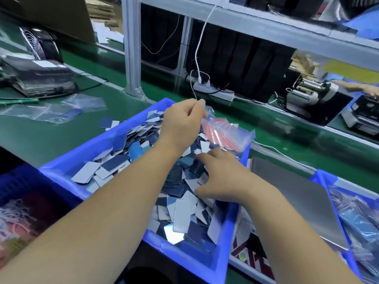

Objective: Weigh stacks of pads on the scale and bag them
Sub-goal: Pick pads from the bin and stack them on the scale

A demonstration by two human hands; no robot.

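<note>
Fingers (202,106) of left hand (182,121) pinch 1 bag (223,132), probably for filling; right hand (221,177), spread loosely, gathers pads (114,167) in bin (67,158).

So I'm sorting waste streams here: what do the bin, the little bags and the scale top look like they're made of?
The blue bin looks like moulded plastic: glossy, rounded rim. The bags pinched by the left hand seem to be thin clear plastic film with red strips; they crinkle and glint. The scale platform looks like brushed metal, probably steel: matte grey sheen.
</note>
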